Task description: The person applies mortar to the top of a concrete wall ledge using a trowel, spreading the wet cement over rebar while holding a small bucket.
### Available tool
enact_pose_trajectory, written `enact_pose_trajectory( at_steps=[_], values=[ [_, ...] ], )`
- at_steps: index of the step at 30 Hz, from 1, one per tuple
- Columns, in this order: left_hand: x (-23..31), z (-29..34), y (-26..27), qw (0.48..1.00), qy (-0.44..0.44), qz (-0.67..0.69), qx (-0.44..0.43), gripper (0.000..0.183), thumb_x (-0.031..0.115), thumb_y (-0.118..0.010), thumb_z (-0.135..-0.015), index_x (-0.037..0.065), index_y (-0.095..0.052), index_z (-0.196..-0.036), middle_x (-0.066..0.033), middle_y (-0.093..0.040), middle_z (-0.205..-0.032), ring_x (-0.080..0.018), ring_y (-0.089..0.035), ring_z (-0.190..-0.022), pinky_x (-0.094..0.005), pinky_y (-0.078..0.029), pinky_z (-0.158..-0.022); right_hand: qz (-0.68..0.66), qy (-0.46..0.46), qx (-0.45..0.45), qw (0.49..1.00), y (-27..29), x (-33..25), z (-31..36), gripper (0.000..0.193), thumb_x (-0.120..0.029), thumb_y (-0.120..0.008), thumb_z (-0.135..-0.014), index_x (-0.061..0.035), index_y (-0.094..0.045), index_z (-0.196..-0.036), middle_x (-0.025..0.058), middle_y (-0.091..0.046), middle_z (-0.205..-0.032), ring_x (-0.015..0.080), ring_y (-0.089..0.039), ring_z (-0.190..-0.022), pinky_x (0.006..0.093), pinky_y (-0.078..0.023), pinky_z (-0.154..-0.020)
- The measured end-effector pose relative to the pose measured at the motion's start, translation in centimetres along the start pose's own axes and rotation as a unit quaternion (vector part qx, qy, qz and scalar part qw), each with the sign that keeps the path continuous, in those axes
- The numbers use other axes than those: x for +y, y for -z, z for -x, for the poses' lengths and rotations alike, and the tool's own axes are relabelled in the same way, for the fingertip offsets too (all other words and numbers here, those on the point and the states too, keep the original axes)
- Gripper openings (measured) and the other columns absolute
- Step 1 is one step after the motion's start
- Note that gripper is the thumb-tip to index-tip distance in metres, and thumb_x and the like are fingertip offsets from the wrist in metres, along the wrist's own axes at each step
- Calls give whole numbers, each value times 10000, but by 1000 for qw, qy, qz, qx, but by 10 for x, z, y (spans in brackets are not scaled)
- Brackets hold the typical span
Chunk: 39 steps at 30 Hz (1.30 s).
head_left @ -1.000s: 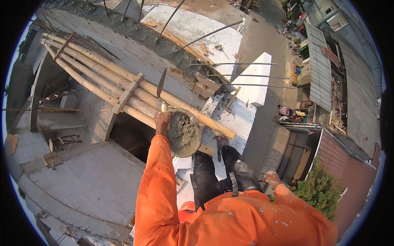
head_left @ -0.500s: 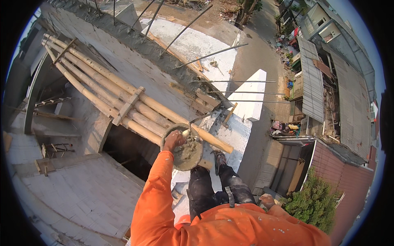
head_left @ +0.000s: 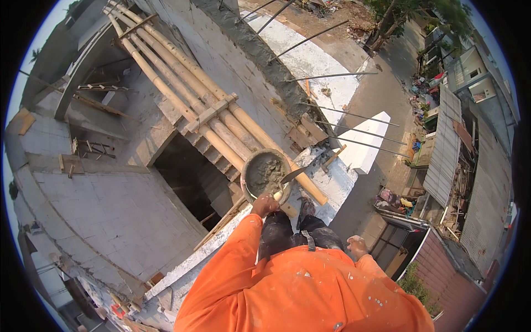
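Note:
A round bucket (head_left: 248, 166) of wet grey mortar (head_left: 268, 172) rests against bamboo poles in front of my legs. My left hand (head_left: 265, 205) is at its near rim, closed round the pale handle of a trowel (head_left: 291, 175). The trowel's dark blade points to the far right, over the rim. Off to the right of my body, my right hand (head_left: 358, 246) hangs with curled fingers, and no object shows in it.
Bamboo poles (head_left: 191, 69), tied by a wooden crosspiece (head_left: 212, 112), run to the far left. Beside them lies a deep dark opening (head_left: 191, 171). Rebar rods (head_left: 362, 115) jut out over a white ledge (head_left: 365, 141). A hammer-like tool (head_left: 334, 156) lies near my feet; the street drops away at right.
The view has turned, so the scene sits lower and further right. My left hand has moved from the bucket's left side to its near rim, and the trowel blade has swung to the right.

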<state>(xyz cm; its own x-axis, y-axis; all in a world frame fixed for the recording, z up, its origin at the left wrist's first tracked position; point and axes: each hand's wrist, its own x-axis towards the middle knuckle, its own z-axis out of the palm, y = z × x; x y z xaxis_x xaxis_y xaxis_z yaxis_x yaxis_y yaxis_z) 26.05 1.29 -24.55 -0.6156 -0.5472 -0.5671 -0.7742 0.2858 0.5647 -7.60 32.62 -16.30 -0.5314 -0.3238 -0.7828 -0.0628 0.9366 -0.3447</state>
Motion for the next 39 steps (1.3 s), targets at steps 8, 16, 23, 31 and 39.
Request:
enact_pose_trajectory(
  at_steps=[8,16,23,31,39],
  values=[
    [13,44,35,952,251,159,72,374,299,-660,-668,-19,-694,-863,-221,-676,-917,-333,-661,-871,-417,-494,-751,-31,-10,5,999,6,4,-5,176,-193,-574,-767,-50,-666,-811,78,-631,-699,184,-616,-599,325,-481,-595],
    [5,102,6,662,392,575,277,224,93,-600,-726,-55,-639,-890,-132,-619,-866,-250,-613,-734,-392,-478,-595,-6,-18,0,1000,23,27,-22,191,-201,-579,-756,-46,-671,-819,97,-641,-722,211,-617,-600,346,-489,-600],
    [-9,153,-51,421,417,717,367,154,94,-536,-725,94,-530,-879,-50,-518,-763,-213,-525,-563,-364,-443,-440,55,28,-23,998,41,-20,-60,175,-188,-579,-763,-46,-667,-815,86,-632,-682,196,-611,-590,334,-481,-587],
    [-24,219,-98,95,386,786,473,144,173,-555,-722,116,-481,-832,-31,-495,-680,-215,-485,-464,-334,-373,-357,42,191,18,981,63,-154,-119,177,-191,-580,-784,-30,-653,-790,87,-624,-683,175,-587,-580,327,-469,-576],
    [-43,251,-144,-68,324,799,502,219,255,-524,-728,138,-542,-913,-22,-584,-805,-227,-535,-580,-347,-403,-480,57,421,76,902,85,-403,-95,186,-191,-535,-827,-25,-618,-818,57,-569,-658,135,-545,-637,297,-427,-609]
  ],
)
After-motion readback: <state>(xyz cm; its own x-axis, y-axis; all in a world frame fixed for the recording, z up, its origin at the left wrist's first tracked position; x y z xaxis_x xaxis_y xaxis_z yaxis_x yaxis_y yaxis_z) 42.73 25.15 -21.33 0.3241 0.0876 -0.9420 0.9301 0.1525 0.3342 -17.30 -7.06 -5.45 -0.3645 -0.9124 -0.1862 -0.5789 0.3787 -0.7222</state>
